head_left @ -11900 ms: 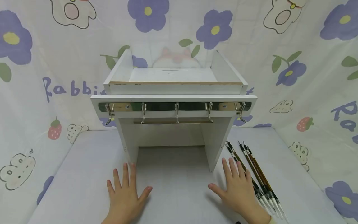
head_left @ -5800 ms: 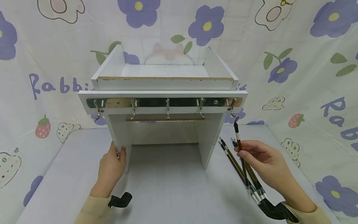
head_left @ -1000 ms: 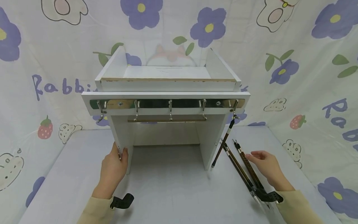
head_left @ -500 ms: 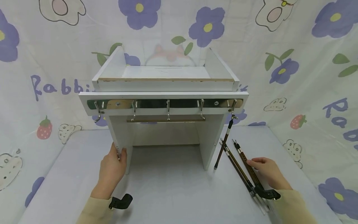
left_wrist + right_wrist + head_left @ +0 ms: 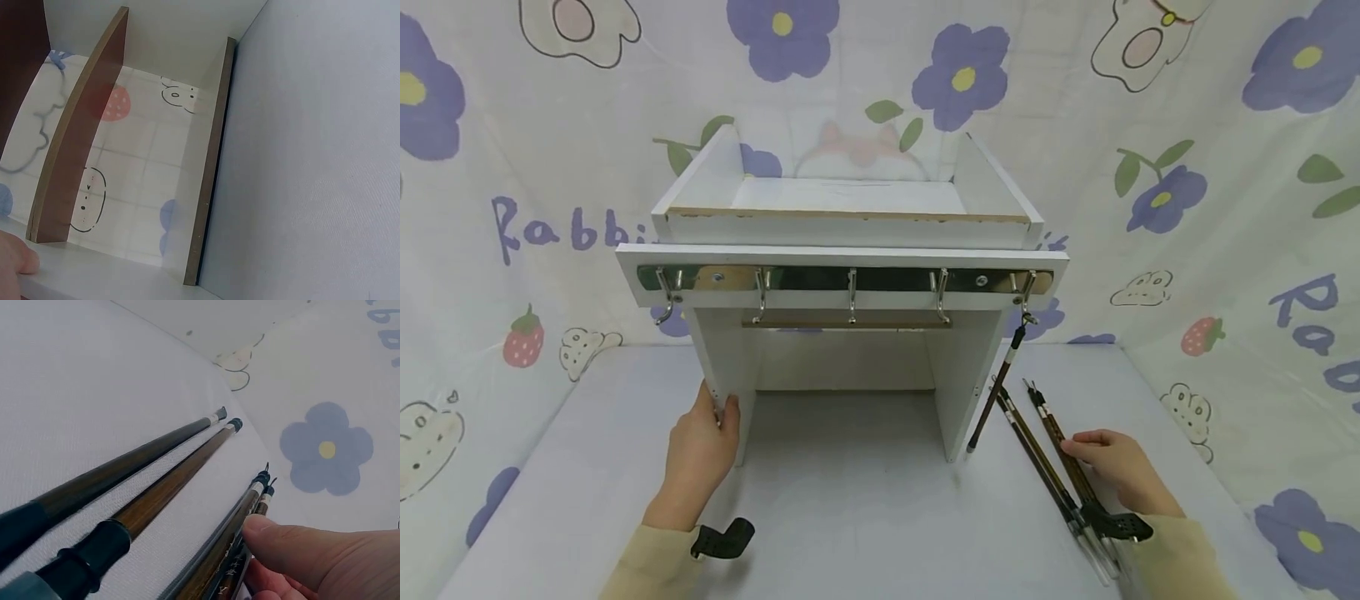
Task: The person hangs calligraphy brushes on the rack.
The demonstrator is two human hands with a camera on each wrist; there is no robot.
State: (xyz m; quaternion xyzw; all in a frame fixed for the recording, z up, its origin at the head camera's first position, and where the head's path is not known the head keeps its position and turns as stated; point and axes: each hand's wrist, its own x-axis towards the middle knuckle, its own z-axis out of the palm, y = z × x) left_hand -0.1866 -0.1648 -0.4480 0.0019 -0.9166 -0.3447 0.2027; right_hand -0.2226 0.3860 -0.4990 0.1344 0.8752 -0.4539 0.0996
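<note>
A white shelf unit stands on the table, with a metal hook rail across its front. My left hand grips the front edge of its left side panel; in the left wrist view only part of that hand shows. From the rightmost hook a brown-handled calligraphy brush hangs at a slant by its loop, tip down. Right of the shelf, my right hand pinches one calligraphy brush of a close pair between thumb and fingers. The curled fingers are partly hidden beneath the thumb.
Two more brushes lie side by side, left of the pinched one, with clear caps toward me. The other hooks bear nothing. A patterned cloth backs the table. Each wrist wears a black camera mount.
Both hands first lay spread on the table. Then the left took the side panel and the right brought a brush to the hook, where it now hangs. The right hand has since closed on another brush.
</note>
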